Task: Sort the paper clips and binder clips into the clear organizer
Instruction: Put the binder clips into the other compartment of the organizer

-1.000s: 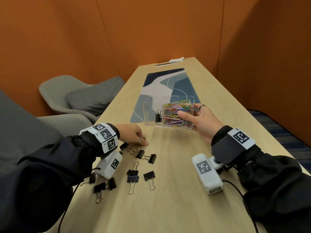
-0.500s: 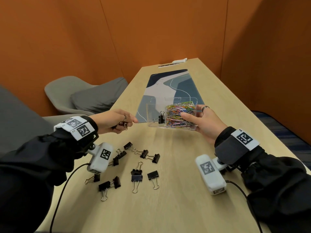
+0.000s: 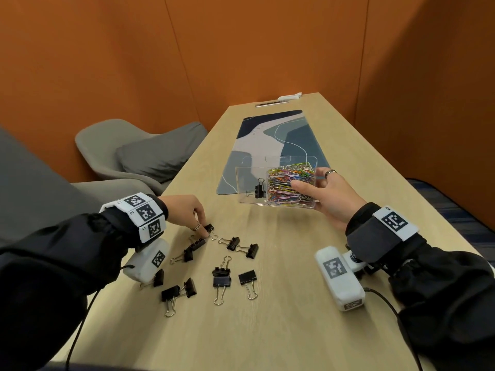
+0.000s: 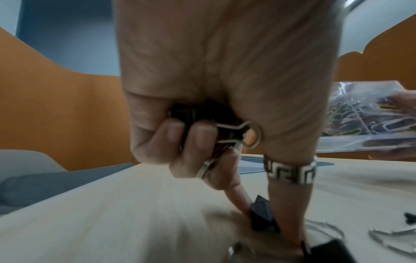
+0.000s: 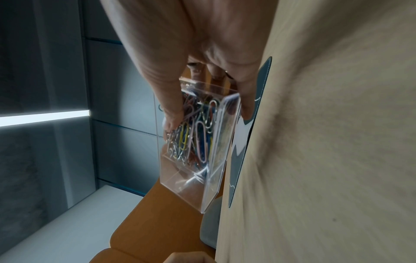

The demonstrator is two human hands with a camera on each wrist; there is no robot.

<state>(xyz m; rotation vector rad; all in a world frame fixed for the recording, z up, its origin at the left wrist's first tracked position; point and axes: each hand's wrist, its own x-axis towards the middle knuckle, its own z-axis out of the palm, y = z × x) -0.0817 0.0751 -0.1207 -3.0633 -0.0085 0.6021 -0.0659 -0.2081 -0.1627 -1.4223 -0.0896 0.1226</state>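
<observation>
My right hand (image 3: 308, 180) grips the clear organizer (image 3: 249, 178) by its right end and holds it tilted above the table. Its right compartment is packed with coloured paper clips (image 3: 289, 183) (image 5: 193, 142); one black binder clip (image 3: 258, 190) lies in the left compartment. My left hand (image 3: 205, 231) is down on the table, its thumb and forefinger pinching a black binder clip (image 3: 209, 227) (image 4: 262, 217). Its other fingers are curled round more binder clips in the palm (image 4: 202, 124). Several loose binder clips (image 3: 222, 279) lie on the table in front of me.
A blue and grey desk mat (image 3: 267, 135) lies beyond the organizer. Grey chairs (image 3: 139, 145) stand along the table's left edge. A small white object (image 3: 289, 97) sits at the far end. Cables trail from the wrist cameras (image 3: 338, 277).
My left hand rose from the table with a binder clip and has come back down onto another clip. The right hand has kept hold of the tilted organizer.
</observation>
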